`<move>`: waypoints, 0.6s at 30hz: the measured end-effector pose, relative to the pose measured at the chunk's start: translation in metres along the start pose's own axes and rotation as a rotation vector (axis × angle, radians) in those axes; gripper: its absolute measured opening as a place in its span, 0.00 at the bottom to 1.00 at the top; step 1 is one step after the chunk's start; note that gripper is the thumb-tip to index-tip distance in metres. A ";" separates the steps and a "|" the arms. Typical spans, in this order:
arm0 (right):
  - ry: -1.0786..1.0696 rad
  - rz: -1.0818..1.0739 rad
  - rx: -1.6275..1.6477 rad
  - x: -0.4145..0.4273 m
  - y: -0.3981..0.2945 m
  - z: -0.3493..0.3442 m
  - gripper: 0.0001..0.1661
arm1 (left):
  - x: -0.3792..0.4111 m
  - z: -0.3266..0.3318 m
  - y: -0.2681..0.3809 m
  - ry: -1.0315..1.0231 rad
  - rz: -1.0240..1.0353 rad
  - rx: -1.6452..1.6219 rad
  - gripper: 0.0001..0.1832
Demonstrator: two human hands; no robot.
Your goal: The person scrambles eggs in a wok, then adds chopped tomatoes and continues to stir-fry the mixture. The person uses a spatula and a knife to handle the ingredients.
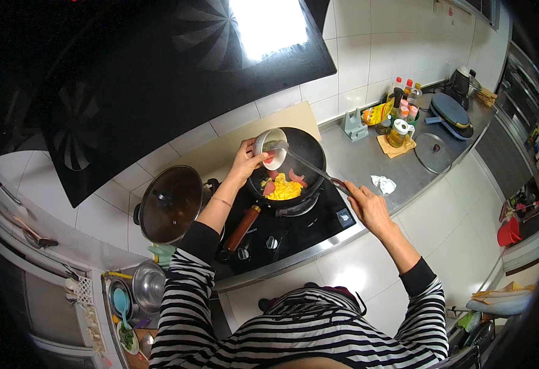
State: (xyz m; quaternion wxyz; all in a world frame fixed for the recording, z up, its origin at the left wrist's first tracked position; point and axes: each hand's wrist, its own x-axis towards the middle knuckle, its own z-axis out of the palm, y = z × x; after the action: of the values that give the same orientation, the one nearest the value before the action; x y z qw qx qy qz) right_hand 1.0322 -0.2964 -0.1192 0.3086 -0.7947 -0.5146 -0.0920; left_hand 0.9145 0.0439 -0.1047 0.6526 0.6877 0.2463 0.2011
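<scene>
My left hand (247,161) grips a small white bowl (264,137), tipped over a black frying pan (308,143). Some reddish pieces show inside the bowl. In my right hand (368,207) is the handle of a metal spatula or ladle (308,165); its head reaches to the bowl's mouth, partly out of sight. Yellow scrambled egg (284,189) lies in the pan with several pink slices (297,177) around it. The pan sits on a black gas stove (292,235), its brown handle (242,228) pointing towards me.
A large lidded pot (171,203) stands left of the pan. On the right counter are a glass lid (433,153), an oil jug (398,133), a crumpled tissue (384,184) and several seasoning bottles (405,99). The black range hood (158,106) overhangs the stove. Metal basins (149,286) are at lower left.
</scene>
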 end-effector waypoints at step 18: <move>-0.192 0.081 0.081 0.017 0.000 -0.036 0.13 | -0.066 -0.042 0.013 0.423 0.447 0.060 0.32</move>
State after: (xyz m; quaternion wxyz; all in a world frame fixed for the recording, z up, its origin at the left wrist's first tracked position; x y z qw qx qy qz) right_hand 1.0460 -0.3047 -0.0830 0.2932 -0.8068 -0.5127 0.0182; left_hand 0.8375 0.0379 -0.0861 0.5058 0.6869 0.2250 0.4708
